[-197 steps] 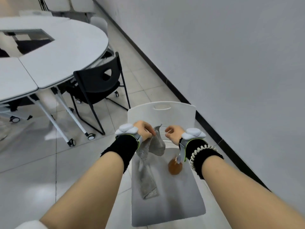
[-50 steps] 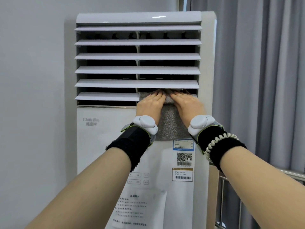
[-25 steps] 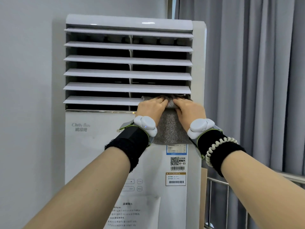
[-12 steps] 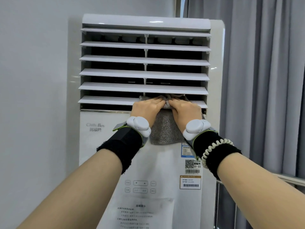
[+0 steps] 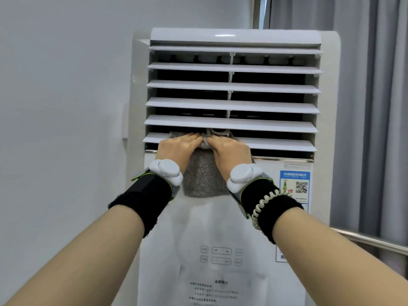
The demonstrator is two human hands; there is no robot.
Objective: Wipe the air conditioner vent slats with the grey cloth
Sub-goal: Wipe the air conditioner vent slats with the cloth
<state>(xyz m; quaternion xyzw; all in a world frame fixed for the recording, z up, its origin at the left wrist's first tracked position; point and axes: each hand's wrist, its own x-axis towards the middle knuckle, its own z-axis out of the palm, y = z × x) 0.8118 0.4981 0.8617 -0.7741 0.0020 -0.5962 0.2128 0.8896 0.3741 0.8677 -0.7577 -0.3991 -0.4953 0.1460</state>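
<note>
A white floor-standing air conditioner (image 5: pixel 220 228) faces me, its vent of several horizontal slats (image 5: pixel 231 104) at the top. The grey cloth (image 5: pixel 203 177) lies over the lowest slat (image 5: pixel 280 144) and hangs down the front panel. My left hand (image 5: pixel 176 149) and my right hand (image 5: pixel 229 151) press side by side on the cloth's top edge, fingers reaching into the gap under the second-lowest slat. The cloth is bunched between my fingertips. Both wrists wear black bands with white devices.
A plain grey wall (image 5: pixel 66 129) stands left of the unit. Grey curtains (image 5: pixel 375 107) hang on the right, with a metal rail (image 5: pixel 375 239) low beside them. A button panel (image 5: pixel 220 256) and stickers (image 5: pixel 294 184) sit on the unit's front.
Earlier I picked the cloth up from a white chair. Over the last second both hands and the cloth have slid left along the lowest slat, from its right part toward its middle.
</note>
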